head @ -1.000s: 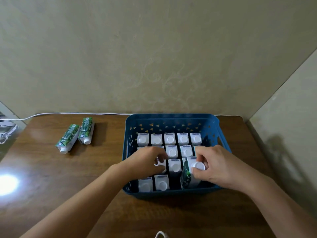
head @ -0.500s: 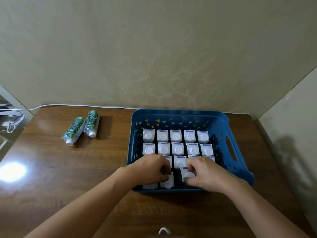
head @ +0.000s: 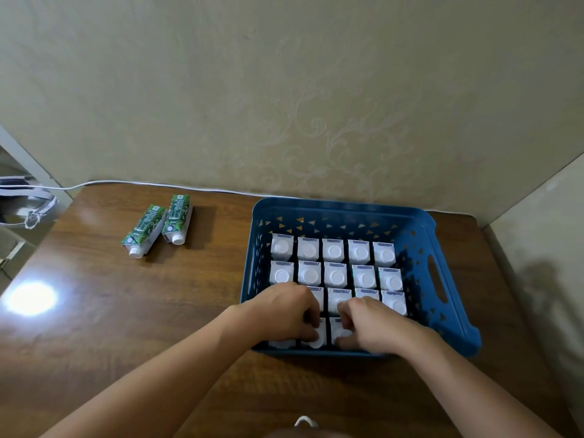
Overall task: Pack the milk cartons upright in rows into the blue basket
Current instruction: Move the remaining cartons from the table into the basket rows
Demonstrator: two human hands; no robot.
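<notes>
The blue basket [head: 420, 229] stands on the brown table, right of centre. Several milk cartons [head: 335, 251] stand upright in rows inside it, white caps up. My left hand [head: 286, 312] reaches over the near rim, fingers curled on the top of a carton [head: 317, 338] in the near row. My right hand [head: 374, 325] is beside it, fingers curled round the top of the neighbouring carton [head: 339, 330]. Both hands hide parts of the near two rows. Two green cartons [head: 143, 230] [head: 178, 218] lie on their sides on the table, left of the basket.
A white cable [head: 158, 184] runs along the wall at the table's back edge. Wall corner closes in at the right. A grey object with cords [head: 28, 203] sits beyond the table's left edge. A bright light reflection [head: 31, 298] shows on the left tabletop.
My right hand has lowered the tilted carton upright into the near row. Both hands have drawn closer together over the near row. The camera view shifted, placing the basket further right.
</notes>
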